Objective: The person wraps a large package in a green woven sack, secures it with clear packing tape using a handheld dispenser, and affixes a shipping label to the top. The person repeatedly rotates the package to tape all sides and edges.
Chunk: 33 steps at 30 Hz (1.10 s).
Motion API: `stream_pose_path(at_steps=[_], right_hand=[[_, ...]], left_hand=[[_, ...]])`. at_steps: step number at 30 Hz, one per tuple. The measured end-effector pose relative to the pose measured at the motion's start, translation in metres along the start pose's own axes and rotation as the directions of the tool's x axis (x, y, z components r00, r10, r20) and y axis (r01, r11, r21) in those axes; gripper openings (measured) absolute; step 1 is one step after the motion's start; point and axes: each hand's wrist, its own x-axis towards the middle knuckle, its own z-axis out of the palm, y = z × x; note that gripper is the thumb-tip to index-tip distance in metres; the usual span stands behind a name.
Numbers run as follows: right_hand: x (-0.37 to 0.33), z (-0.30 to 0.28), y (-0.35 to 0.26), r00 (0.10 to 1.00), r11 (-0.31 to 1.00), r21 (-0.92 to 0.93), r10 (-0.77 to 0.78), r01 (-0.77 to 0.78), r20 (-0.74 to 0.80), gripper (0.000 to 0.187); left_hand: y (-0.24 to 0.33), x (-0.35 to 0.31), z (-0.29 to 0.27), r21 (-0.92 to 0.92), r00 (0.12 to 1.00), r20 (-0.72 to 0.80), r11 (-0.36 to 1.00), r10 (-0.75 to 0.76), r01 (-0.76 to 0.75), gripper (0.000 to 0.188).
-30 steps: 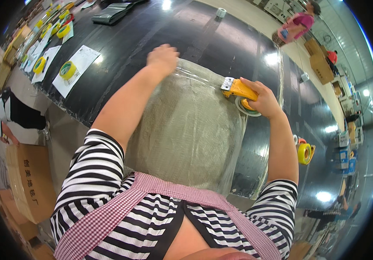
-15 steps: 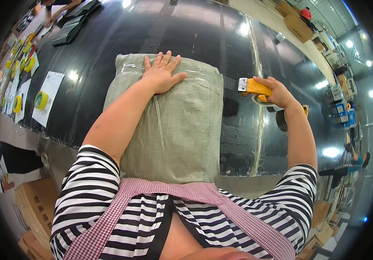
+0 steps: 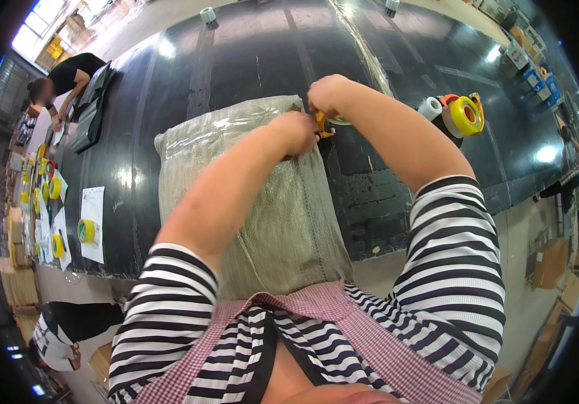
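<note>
A grey-green woven sack (image 3: 269, 209) lies in front of me with its near end against my apron. Shiny clear tape (image 3: 219, 124) runs across its far end. My right hand (image 3: 330, 95) is closed on an orange tape dispenser (image 3: 324, 126), held at the sack's far right corner, mostly hidden behind my hands. Beside it, my left hand (image 3: 294, 135) bears on the sack near that same corner. Its fingers are bent and partly blurred, so what they grip does not show.
The sack rests on a long black table (image 3: 249, 67). To the right stand a yellow tape roll (image 3: 464, 116) and a white roll (image 3: 430, 108). At left lie paper sheets (image 3: 93, 236) with more tape rolls. A co-worker (image 3: 67, 84) leans over black bags (image 3: 94, 111) at the far left.
My right hand has brought the tape dispenser from the right over to the sack's far right corner. My left hand has slid right from the sack's far middle. The view has shifted too.
</note>
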Motion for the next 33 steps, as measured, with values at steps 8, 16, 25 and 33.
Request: stream_pose_path(at_steps=[8,16,25,33], right_hand=[[0.030,-0.048,-0.017,0.897,0.963,0.100,0.190,-0.249,0.398,0.032],[0.025,-0.049,-0.031,0.891,0.876,0.311,0.237,-0.368,0.386,0.032],[-0.017,-0.008,-0.017,0.759,0.865,-0.046,0.463,-0.500,0.458,0.027],[-0.160,0.056,0.055,0.803,0.548,0.793,0.581,-0.266,-0.132,0.066]], left_hand=[[-0.008,0.055,0.035,0.454,0.990,0.121,0.891,-0.074,0.011,0.052],[-0.033,0.061,0.065,0.162,0.936,-0.254,0.964,0.245,-0.209,0.031],[0.018,0.023,0.023,0.499,0.998,0.058,0.866,-0.027,-0.006,0.049],[0.056,0.037,0.000,0.580,0.953,0.280,0.811,-0.115,-0.073,0.048]])
